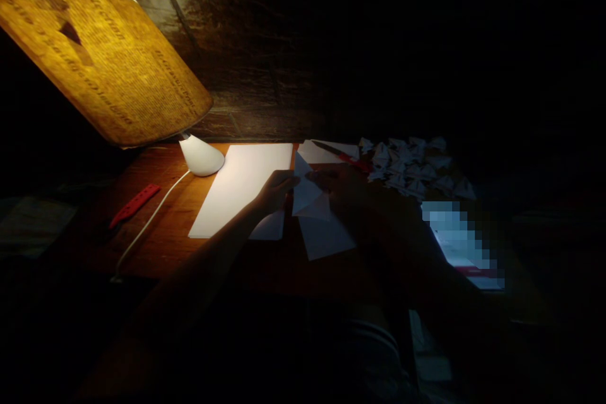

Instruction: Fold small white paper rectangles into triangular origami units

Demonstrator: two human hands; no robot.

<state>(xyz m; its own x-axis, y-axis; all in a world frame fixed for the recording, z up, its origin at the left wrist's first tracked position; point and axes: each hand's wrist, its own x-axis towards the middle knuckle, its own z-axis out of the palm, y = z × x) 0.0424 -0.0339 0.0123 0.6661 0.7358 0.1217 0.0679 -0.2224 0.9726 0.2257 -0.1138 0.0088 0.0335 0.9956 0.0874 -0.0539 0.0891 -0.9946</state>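
Note:
A partly folded sheet of white paper [310, 192] is held up between my two hands above the wooden table [156, 233]. My left hand [279, 188] pinches its left edge. On the other side my right hand [334, 180], dim in shadow, has its fingers closed on the paper's right part. Beneath lies a loose white sheet [326, 240], partly covered by the held paper. Left of it rests a stack of white paper [250, 180], lit by the lamp, with my left forearm crossing over its lower part.
At left stand a lamp with a printed shade [108, 63], its white base [202, 156] and cord, and a red cutter [135, 205]. Behind my hands, red-handled scissors [348, 156] lie on more paper [307, 150]. Several folded paper pieces [411, 167] and a lit screen [461, 246] are at right.

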